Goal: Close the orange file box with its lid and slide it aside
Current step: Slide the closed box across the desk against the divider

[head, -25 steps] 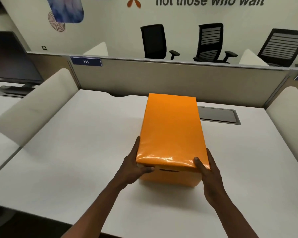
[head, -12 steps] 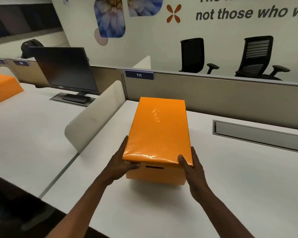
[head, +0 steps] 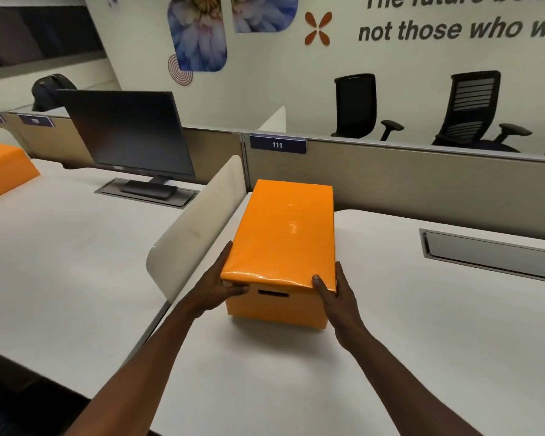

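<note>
The orange file box (head: 274,306) stands on the white desk (head: 390,341) with its glossy orange lid (head: 283,234) seated flat on top. It sits at the desk's left side, close beside the low white divider (head: 195,228), its far end near the back partition. My left hand (head: 221,284) grips the near left corner, thumb on the front under the lid rim. My right hand (head: 337,291) grips the near right corner, thumb on the lid's edge. A dark handle slot shows on the box front between my hands.
A grey cable tray (head: 491,256) is recessed in the desk at the right. A beige partition (head: 422,184) labelled 111 runs along the back. The neighbouring desk at the left holds a dark monitor (head: 126,133) and another orange box (head: 0,168). Black office chairs (head: 356,105) stand beyond.
The box, held by both hands, has slid left across the desk, from beside the cable tray toward the white divider. My view has turned left with it.
</note>
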Available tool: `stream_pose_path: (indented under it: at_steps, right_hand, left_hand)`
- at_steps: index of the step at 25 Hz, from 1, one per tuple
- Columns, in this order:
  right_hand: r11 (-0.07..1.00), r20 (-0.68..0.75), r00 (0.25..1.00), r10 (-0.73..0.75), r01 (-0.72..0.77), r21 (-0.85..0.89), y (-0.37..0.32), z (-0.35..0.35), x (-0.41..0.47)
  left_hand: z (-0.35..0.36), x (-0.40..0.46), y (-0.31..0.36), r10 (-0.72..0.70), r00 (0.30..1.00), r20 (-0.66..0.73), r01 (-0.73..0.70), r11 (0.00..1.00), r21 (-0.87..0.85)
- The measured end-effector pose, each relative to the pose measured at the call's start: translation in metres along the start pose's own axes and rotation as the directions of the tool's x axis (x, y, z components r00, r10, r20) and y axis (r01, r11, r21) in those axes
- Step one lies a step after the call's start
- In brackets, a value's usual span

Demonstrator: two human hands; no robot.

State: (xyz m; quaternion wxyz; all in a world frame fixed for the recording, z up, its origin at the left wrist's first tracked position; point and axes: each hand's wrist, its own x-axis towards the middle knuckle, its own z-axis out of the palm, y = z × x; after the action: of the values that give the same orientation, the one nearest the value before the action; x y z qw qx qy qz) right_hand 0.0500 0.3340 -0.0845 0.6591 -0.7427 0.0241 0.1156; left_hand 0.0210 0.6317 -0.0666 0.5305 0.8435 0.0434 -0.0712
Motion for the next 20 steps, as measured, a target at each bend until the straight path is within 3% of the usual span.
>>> stream_pose_path:
  at_steps: [3, 6, 8, 10, 12, 13, 20]
  right_hand:
    - [0.995, -0.003, 1.0, -0.021, 0.021, -0.098, 0.002, 0.003, -0.002]
    - [0.91, -0.062, 0.986, -0.156, 0.119, -0.396, -0.002, 0.003, -0.007]
    - [0.714, 0.017, 0.949, -0.316, 0.249, -0.654, -0.002, 0.003, -0.006]
    - [0.514, 0.157, 0.925, -0.346, 0.327, -0.793, 0.006, 0.0, -0.002]
    - [0.46, 0.181, 0.931, -0.317, 0.317, -0.829, 0.017, 0.0, 0.003]
    - [0.467, 0.173, 0.931, -0.32, 0.314, -0.827, 0.021, 0.002, 0.004]
    - [0.465, 0.153, 0.867, -0.474, 0.394, -0.793, 0.025, 0.025, 0.009]
  left_hand:
    - [-0.003, 0.006, -0.013, 0.025, 0.999, 0.034, -0.027, 0.998, 0.048]
    - [-0.006, 0.011, -0.019, 0.161, 0.987, -0.027, -0.151, 0.963, 0.224]
    - [0.0, 0.012, -0.017, 0.283, 0.959, -0.021, -0.24, 0.849, 0.47]
    - [0.019, 0.009, -0.014, 0.409, 0.911, 0.047, -0.314, 0.617, 0.721]
    - [0.036, 0.011, -0.015, 0.436, 0.891, 0.123, -0.322, 0.418, 0.85]
    - [0.042, 0.011, -0.017, 0.415, 0.9, 0.131, -0.304, 0.384, 0.872]
    - [0.017, 0.021, -0.021, 0.402, 0.905, 0.141, -0.294, 0.349, 0.89]
